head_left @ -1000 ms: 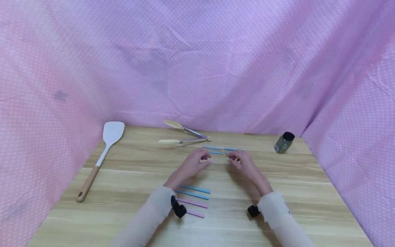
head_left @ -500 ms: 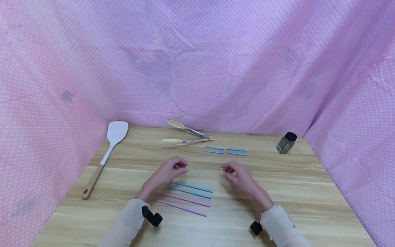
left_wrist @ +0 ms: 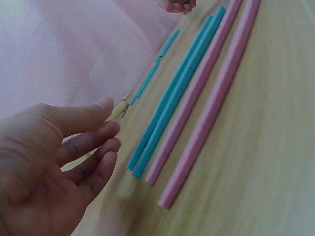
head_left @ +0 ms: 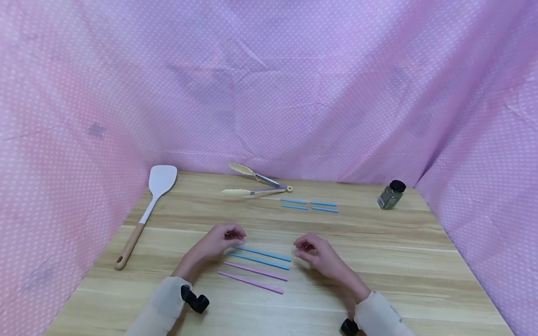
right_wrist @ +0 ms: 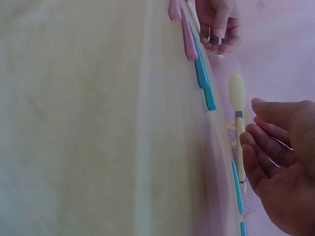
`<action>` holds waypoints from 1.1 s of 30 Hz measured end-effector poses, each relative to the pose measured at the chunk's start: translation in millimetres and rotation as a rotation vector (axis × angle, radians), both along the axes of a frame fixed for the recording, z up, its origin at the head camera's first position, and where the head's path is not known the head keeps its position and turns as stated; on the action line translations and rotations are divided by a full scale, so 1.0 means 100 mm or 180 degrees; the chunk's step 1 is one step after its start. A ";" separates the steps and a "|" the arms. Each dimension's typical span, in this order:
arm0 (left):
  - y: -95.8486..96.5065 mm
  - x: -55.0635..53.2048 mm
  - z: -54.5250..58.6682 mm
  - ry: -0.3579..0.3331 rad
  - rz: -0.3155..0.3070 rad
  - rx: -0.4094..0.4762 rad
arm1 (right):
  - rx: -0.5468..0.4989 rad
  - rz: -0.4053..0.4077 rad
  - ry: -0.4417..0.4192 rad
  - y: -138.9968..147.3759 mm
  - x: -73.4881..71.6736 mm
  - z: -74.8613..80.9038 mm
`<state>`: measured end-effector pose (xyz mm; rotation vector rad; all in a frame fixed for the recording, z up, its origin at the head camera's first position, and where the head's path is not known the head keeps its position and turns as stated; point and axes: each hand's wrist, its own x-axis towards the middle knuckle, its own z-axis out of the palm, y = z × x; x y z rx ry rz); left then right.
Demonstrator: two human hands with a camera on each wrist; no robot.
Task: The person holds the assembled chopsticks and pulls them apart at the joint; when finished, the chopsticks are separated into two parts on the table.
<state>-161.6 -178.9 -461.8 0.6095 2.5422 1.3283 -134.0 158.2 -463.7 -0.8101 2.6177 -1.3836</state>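
Note:
Two long blue chopsticks (head_left: 258, 261) and two pink chopsticks (head_left: 252, 282) lie side by side on the wooden table, slanting slightly. My left hand (head_left: 218, 239) hovers by the left ends of the blue pair, fingers loosely bent and holding nothing. In the left wrist view, that hand (left_wrist: 64, 157) has its thumb and fingertips apart. Off the blue pair's right ends is my right hand (head_left: 319, 254), also holding nothing; the right wrist view shows its loosely curved fingers (right_wrist: 266, 142). Farther back, several short blue sticks (head_left: 323, 203) lie in two rows, end to end.
Spread tongs (head_left: 269, 180) with cream tips lie at the back. A white spatula (head_left: 161, 181) with a wooden handle rests at the left. At the back right stands a dark-lidded jar (head_left: 390, 196). Pink dotted cloth (head_left: 269, 93) walls the table (head_left: 403, 256) in.
Both hands have drawn back from the short blue sticks toward the front. The left also moved leftward, uncovering the long chopsticks' left ends. The chopsticks lie as before.

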 end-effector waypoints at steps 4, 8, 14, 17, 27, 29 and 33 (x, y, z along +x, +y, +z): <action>-0.01 0.01 -0.04 -0.0011 -0.0098 0.0021 | -0.0018 0.0165 -0.0070 -0.08 0.05 -0.03; -0.02 0.03 -0.07 -0.0039 -0.0105 0.0044 | 0.0012 0.0211 -0.0096 -0.15 0.06 -0.08; -0.02 0.02 -0.12 -0.0054 -0.0102 -0.0008 | 0.0166 0.0193 -0.0140 -0.21 0.07 -0.14; -0.01 0.01 -0.14 -0.0023 -0.0151 -0.0096 | 0.0221 0.0196 -0.0138 -0.22 0.07 -0.16; 0.02 -0.01 -0.14 0.0195 -0.0278 -0.0349 | 0.0434 0.0218 -0.0017 -0.26 0.06 -0.14; 0.04 -0.01 -0.14 0.0257 -0.0295 -0.0400 | 0.0483 0.0228 0.0006 -0.26 0.06 -0.13; 0.06 -0.01 -0.13 0.0359 -0.0314 -0.0465 | 0.0573 0.0241 0.0023 -0.27 0.06 -0.11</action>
